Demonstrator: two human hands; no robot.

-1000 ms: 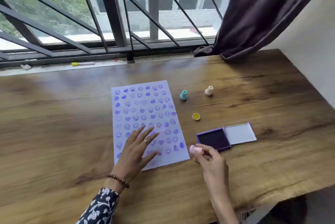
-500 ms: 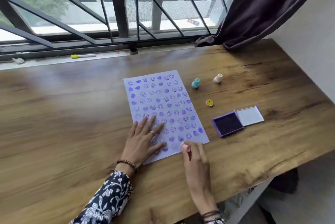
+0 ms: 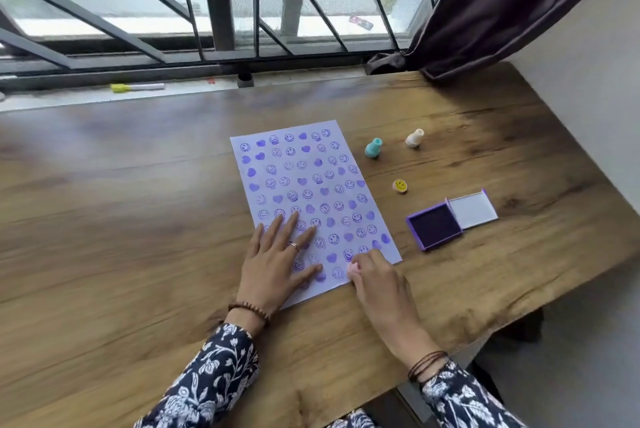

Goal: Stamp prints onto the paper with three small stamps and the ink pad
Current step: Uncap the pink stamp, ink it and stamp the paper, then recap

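A white paper [image 3: 304, 181] full of purple smiley and heart prints lies on the wooden table [image 3: 121, 219]. My left hand [image 3: 277, 261] rests flat on its near part, fingers spread. My right hand [image 3: 375, 280] grips a small pink stamp [image 3: 353, 267] and holds it down on the paper's near right corner. A teal stamp [image 3: 373, 147] and a cream stamp [image 3: 414, 138] stand to the right of the paper's top. A yellow smiley cap [image 3: 400, 186] lies below them. The purple ink pad [image 3: 434, 226] sits open with its lid [image 3: 472, 210] beside it.
A barred window runs along the table's far edge, with a yellow-capped marker [image 3: 136, 87] on the sill. A dark curtain [image 3: 502, 8] hangs at the back right, touching the table corner. A white wall borders the right side. The table's near edge is close to my arms.
My right hand carried the pink stamp from beside the ink pad leftward onto the paper's near right corner. The left hand stayed flat on the paper. The view shifted.
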